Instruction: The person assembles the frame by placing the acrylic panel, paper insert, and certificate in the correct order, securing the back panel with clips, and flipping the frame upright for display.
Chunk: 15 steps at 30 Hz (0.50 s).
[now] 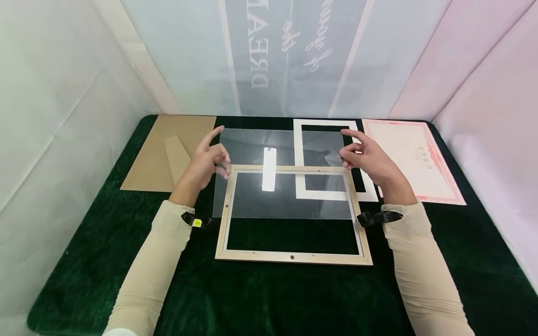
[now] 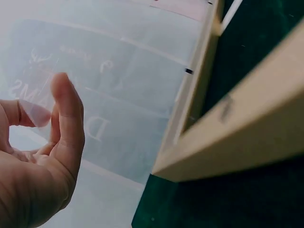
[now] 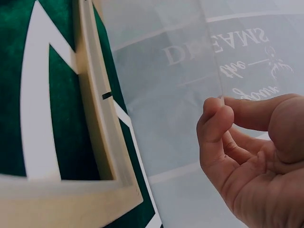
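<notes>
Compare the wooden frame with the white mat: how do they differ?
The frame is pale wood, the mat white. The frame has thick bars; the mat looks thin and flat. The frame's long sides run left to right, the mat's front to back. Both are rectangular with an open middle.

Bright — white glare on clear sheet (image 1: 283,184) — near frame bar (image 2: 247,109) blurred.
</notes>
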Tool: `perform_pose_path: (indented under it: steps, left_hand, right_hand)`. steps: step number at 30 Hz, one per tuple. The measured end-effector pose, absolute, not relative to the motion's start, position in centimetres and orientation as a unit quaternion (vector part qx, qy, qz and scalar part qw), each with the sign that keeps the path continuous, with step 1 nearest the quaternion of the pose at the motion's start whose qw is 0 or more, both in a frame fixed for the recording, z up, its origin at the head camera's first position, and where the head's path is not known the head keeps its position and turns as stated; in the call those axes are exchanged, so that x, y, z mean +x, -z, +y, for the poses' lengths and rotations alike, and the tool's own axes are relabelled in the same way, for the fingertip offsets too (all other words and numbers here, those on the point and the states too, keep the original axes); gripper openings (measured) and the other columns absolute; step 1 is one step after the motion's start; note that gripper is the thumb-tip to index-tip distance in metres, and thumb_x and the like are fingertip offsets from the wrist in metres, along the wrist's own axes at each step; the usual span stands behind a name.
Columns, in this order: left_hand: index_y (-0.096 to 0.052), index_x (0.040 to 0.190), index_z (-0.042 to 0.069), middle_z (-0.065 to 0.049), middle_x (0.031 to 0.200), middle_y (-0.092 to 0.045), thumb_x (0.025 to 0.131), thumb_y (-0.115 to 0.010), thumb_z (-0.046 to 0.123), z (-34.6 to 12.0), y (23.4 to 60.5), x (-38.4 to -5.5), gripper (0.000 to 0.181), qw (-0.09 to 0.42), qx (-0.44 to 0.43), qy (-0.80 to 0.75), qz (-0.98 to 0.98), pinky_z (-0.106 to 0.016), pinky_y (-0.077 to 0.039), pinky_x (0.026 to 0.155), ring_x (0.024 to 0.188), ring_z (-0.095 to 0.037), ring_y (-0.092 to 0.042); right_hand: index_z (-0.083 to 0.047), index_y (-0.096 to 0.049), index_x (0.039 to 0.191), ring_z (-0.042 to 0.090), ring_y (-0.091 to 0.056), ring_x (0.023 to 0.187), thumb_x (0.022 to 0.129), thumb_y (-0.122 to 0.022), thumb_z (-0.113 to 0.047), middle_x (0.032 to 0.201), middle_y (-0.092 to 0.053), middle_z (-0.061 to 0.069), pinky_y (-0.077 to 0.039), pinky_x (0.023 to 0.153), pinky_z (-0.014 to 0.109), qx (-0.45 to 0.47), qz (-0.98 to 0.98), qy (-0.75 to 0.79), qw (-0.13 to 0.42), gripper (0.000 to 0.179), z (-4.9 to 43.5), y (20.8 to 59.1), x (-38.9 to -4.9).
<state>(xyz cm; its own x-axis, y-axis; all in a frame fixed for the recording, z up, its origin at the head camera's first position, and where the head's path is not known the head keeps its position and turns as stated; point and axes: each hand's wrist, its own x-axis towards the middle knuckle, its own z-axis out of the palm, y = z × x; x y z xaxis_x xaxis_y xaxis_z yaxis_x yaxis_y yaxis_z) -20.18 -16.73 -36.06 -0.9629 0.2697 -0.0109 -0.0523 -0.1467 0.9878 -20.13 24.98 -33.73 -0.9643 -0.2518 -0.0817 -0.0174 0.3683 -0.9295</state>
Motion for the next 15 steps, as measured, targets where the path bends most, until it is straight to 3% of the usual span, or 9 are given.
perform_pose_path:
  steps: [5,10,15]
  left_hand:
    - [-0.021,0.156,0.025,-0.004,0.075,-0.06,0.099,-0.041,-0.001,-17.4,36.6,-20.2,0.065,0.13,0.095,-0.717,0.678,-0.035,-0.058,0.052,0.057,-0.02,-0.066]
    - [-0.02,0.153,0.022,-0.009,0.086,-0.061,0.099,-0.048,-0.001,-18.1,37.3,-20.1,0.065,0.176,0.106,-0.688,0.696,-0.039,-0.06,0.06,0.068,-0.022,-0.071]
    - [-0.022,0.15,0.017,-0.012,0.09,-0.062,0.102,-0.051,0.006,-18.3,37.7,-20.3,0.057,0.197,0.123,-0.666,0.709,-0.04,-0.061,0.065,0.069,-0.021,-0.073]
  right_hand:
    - [-0.014,-0.028,0.155,0.015,-0.062,0.069,0.101,-0.056,-0.009,0.092,-0.068,-0.004,-0.055,0.066,0.025,-0.086,0.838,0.527,0.108,0.061,25.2,33.6,-19.8]
    - [-0.012,-0.028,0.151,0.019,-0.063,0.069,0.102,-0.056,-0.014,0.097,-0.067,0.013,-0.057,0.064,0.029,-0.093,0.849,0.502,0.134,0.057,25.7,34.5,-19.6]
    - [-0.01,-0.026,0.148,0.019,-0.063,0.064,0.102,-0.056,-0.017,0.092,-0.064,0.013,-0.058,0.06,0.032,-0.084,0.846,0.506,0.148,0.055,26.2,35.7,-19.7]
